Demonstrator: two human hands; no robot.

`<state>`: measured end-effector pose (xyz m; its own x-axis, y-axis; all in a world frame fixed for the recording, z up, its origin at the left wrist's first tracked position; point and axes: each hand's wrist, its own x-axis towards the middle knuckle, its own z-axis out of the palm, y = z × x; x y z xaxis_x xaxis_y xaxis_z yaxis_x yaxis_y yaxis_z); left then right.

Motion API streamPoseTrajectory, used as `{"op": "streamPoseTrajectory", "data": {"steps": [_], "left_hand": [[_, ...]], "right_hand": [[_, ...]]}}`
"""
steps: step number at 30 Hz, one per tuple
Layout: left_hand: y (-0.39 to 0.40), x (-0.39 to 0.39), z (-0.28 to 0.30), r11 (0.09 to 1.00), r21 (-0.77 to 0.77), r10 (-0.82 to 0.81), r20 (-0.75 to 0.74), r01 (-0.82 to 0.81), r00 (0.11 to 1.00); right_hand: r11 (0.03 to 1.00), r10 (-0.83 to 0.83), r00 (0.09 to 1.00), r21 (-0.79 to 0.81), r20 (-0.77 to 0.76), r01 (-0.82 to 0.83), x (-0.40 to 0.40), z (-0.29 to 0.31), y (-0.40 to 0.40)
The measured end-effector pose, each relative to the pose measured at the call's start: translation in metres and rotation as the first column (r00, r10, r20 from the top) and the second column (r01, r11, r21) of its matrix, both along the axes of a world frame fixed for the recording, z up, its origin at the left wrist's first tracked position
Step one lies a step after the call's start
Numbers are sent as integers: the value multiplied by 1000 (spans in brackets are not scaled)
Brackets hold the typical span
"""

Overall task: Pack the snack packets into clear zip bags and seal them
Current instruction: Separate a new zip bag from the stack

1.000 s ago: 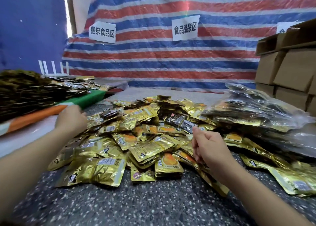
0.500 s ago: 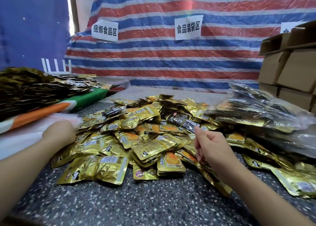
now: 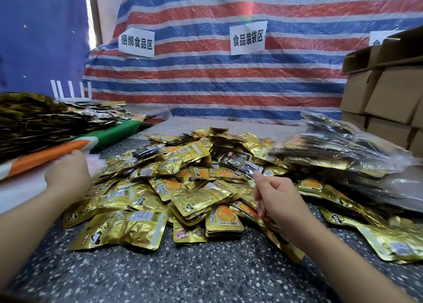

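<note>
A heap of gold snack packets (image 3: 183, 188) lies spread across the speckled table (image 3: 183, 277), with a few black packets (image 3: 238, 163) on top. At the left edge sits a flat white stack of clear zip bags (image 3: 20, 190). My left hand (image 3: 68, 176) reaches onto that stack; I see only its back, so its fingers are hidden. My right hand (image 3: 277, 197) hovers over the right side of the heap with fingers loosely curled and nothing visible in them. Filled clear bags (image 3: 332, 151) lie piled at the right.
Cardboard boxes (image 3: 386, 96) are stacked at the far right. A big mound of dark gold packets (image 3: 32, 121) rests on an orange and green board (image 3: 68, 147) at the left. A striped tarp with paper signs (image 3: 248, 38) hangs behind the table.
My left hand drew back from the heap's far left, then shifted left onto the white stack of zip bags. My right hand has stayed in place.
</note>
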<state>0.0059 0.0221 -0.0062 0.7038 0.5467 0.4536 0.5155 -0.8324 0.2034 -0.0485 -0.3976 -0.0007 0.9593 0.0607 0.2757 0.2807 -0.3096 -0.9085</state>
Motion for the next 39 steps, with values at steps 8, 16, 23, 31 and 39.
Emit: {"op": "streamPoseTrajectory", "data": {"steps": [8,16,23,31,39], "left_hand": [[-23,3,13,978,170,-141,113,121,984],[-136,0,31,858,46,-478,433,511,764],[-247,-13,29,552,-197,-591,593,810,547],[-276,-32,-10,205,-255,-856,421,945,300],[-280,-50,4,10,-273,-917,380,962,117]], "right_hand": [[1000,1,1000,3,-1,-1,0,0,2],[998,-14,1000,53,-19,15,-2,3,2],[973,-82,994,211,-68,94,1,8,-4],[915,-123,970,353,-210,193,11,8,-15],[923,-83,946,334,-313,191,15,15,-20]]}}
